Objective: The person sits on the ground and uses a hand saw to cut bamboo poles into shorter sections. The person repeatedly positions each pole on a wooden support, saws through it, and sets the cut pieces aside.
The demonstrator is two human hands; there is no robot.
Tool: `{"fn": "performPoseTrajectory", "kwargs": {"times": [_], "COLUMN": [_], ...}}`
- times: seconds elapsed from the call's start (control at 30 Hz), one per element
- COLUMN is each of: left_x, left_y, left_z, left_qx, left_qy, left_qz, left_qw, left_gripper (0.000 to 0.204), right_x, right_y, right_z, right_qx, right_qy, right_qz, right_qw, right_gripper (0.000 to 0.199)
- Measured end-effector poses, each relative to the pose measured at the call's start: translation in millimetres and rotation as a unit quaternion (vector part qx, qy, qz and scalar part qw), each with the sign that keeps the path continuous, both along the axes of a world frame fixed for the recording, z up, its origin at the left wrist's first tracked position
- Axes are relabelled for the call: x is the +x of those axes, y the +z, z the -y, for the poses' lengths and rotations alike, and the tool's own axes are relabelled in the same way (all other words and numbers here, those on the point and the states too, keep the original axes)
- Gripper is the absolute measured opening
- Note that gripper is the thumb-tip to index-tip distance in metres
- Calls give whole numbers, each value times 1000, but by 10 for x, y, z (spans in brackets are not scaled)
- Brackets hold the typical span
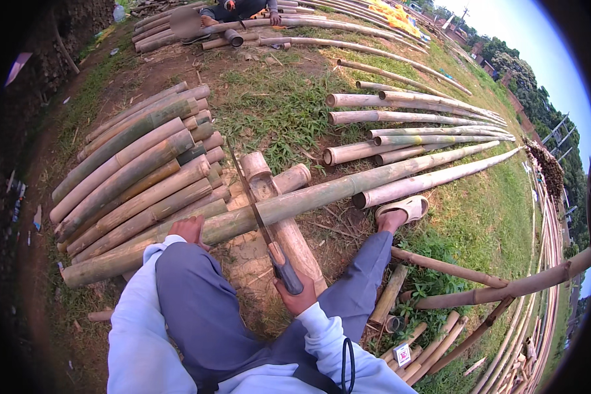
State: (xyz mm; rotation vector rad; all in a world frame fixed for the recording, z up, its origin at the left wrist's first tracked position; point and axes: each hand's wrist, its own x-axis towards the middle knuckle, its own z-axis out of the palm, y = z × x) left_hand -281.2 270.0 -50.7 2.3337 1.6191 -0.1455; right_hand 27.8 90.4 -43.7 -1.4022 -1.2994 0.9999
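While grassy ground [492, 197] stretches away to the right, a row of pale bamboo poles [414, 118] lies across it, ends toward the person. Nearer, one long greenish bamboo pole [348, 185] runs slantwise from lower left to upper right, passing over a stout bamboo log [299, 246]. Left of that log is a stack of cut bamboo lengths [144, 148]. A handsaw [284, 266] with a dark handle points away from the person, its blade crossing the long pole above the log; whether it has bitten in, I cannot tell. The right hand [296, 289] has its fingers closed around the handle. The left hand [189, 231] rests against the pole left of the blade; how far its fingers wrap, I cannot tell.
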Motion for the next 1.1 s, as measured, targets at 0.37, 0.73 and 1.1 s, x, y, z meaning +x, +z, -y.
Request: {"fn": "performPoseTrajectory", "kwargs": {"times": [0.37, 0.73, 1.1], "left_x": [-60, -58, -63], "left_y": [-191, -255, -276], "left_z": [36, 45, -18], "left_qx": [34, 67, 45], "left_qy": [-11, -4, -10], "left_qz": [-12, 10, 10], "left_qw": [999, 998, 999], "left_gripper": [64, 30, 36], "right_x": [-13, -39, -6], "right_y": [11, -74, -93], "right_z": [100, 87, 68], "right_qx": [-65, -15, -26], "right_qy": [5, -18, -2], "right_qz": [7, 11, 26], "right_qw": [998, 1000, 999], "right_gripper": [30, 26, 26]}}
